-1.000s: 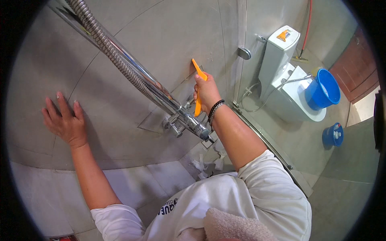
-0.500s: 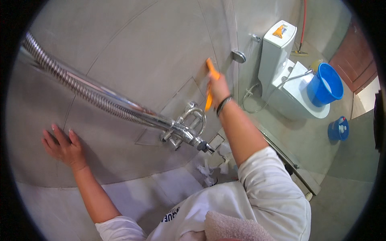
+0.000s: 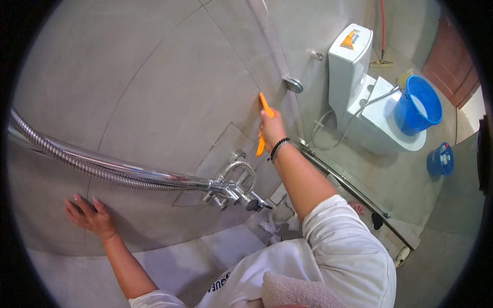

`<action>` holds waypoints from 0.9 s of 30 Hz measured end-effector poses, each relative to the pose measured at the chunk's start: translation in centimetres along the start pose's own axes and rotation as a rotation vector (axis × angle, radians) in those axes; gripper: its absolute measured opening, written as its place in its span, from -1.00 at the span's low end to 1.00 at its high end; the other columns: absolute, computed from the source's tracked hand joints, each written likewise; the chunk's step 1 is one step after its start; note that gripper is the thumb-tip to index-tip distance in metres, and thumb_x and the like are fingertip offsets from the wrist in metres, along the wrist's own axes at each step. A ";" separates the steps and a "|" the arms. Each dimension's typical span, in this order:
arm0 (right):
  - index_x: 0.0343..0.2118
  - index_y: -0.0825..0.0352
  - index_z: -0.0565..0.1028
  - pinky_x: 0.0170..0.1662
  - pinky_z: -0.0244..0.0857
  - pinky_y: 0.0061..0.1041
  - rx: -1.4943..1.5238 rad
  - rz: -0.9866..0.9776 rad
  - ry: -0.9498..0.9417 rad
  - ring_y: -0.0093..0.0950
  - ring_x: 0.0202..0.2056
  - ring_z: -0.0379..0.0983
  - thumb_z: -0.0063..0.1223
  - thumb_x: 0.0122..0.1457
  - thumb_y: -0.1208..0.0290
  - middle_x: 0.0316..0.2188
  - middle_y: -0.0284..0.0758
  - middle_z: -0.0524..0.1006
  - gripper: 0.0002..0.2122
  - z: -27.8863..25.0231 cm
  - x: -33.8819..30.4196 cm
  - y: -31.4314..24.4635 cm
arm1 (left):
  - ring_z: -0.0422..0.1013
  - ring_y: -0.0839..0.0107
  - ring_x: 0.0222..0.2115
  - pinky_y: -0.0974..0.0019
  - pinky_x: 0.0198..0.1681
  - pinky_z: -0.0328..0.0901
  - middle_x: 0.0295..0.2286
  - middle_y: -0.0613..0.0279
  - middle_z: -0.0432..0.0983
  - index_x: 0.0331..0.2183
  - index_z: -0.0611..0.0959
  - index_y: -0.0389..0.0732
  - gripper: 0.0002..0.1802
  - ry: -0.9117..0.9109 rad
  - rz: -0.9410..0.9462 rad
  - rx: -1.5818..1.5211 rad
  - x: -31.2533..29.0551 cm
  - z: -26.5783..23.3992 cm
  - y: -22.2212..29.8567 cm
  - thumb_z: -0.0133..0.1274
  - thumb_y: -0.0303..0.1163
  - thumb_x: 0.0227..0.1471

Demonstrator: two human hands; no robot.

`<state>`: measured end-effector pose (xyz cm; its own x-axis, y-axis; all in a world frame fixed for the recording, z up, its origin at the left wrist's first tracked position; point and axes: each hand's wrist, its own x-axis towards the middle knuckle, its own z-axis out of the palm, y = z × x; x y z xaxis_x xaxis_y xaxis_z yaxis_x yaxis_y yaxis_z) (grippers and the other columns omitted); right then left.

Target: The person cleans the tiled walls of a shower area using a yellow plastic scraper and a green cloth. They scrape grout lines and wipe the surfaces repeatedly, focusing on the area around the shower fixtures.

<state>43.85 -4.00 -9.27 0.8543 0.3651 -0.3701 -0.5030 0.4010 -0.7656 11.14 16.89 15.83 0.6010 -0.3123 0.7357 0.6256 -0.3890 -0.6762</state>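
the slim orange scraper [image 3: 266, 106] is in your right hand [image 3: 275, 127], which is closed around its middle. its upper end points up at the gray tiled wall [image 3: 159, 87], near a tile joint; you cannot tell from this view whether it touches. its lower end sticks out below your fist. your left hand [image 3: 95, 218] holds nothing visible and lies against the wall, well apart from the right, with its fingers somewhat spread. between your hands is the chrome shower mixer [image 3: 233, 194], with a ribbed metal hose [image 3: 92, 173] running off to the left. white scraps [image 3: 269, 226] lie below the mixer. to your right stands a white toilet [image 3: 377, 138], with an orange tool [image 3: 349, 39] on its tank and a large blue bucket [image 3: 405, 115] on its lid. a smaller blue bucket [image 3: 434, 167] sits on the floor nearby, holding bottles.
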 end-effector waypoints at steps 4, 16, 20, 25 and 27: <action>-0.14 0.24 0.15 -0.75 0.10 -0.57 -0.043 -0.027 0.033 -0.57 -0.75 0.16 -0.15 0.07 0.27 -0.68 -0.41 0.23 -0.68 0.9 -0.3 2.5 | 0.00 0.01 0.00 0.05 0.00 -0.01 0.01 0.03 0.04 -0.02 0.28 -0.12 -0.48 -0.029 -0.014 0.032 -0.6 0.1 -0.4 -0.23 -0.08 0.02; -0.12 0.24 0.14 -0.75 0.09 -0.56 0.043 0.060 0.073 -0.58 -0.77 0.14 -0.15 0.09 0.29 -0.70 -0.42 0.24 -0.68 -1.2 2.2 1.3 | -0.01 0.03 0.01 0.06 0.02 -0.02 0.02 0.02 0.00 0.00 0.25 -0.11 -0.47 -0.054 0.027 0.058 -0.9 0.2 -0.7 -0.25 -0.06 0.03; -0.16 0.26 0.17 -0.74 0.11 -0.56 0.014 0.071 0.048 -0.59 -0.76 0.15 -0.19 0.10 0.29 -0.70 -0.42 0.23 -0.72 -0.6 0.2 4.1 | -0.01 0.05 0.01 0.07 0.02 -0.03 0.02 0.01 0.01 0.01 0.24 -0.14 -0.46 -0.039 0.035 0.055 -1.0 0.2 -0.5 -0.25 -0.07 0.03; -0.13 0.25 0.16 -0.74 0.11 -0.59 0.104 0.059 0.044 -0.59 -0.78 0.13 -0.17 0.08 0.32 -0.71 -0.43 0.22 -0.70 -2.1 2.5 3.4 | 0.00 0.06 0.01 0.10 0.03 -0.04 0.01 -0.01 0.02 0.01 0.23 -0.16 -0.46 -0.023 0.061 0.028 -0.8 0.4 -0.6 -0.23 -0.10 0.03; -0.16 0.27 0.17 -0.73 0.11 -0.58 -0.022 0.065 0.066 -0.59 -0.78 0.13 -0.16 0.08 0.30 -0.71 -0.43 0.22 -0.71 -1.7 0.8 5.0 | 0.00 0.06 0.01 0.11 0.04 -0.05 0.01 -0.02 0.02 0.01 0.23 -0.17 -0.46 -0.029 0.052 0.008 -1.0 0.0 -0.4 -0.23 -0.11 0.03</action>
<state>42.28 -3.10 -14.25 0.8270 0.3329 -0.4530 -0.5555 0.3593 -0.7499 10.32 17.36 15.41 0.6468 -0.3065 0.6984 0.5972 -0.3660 -0.7137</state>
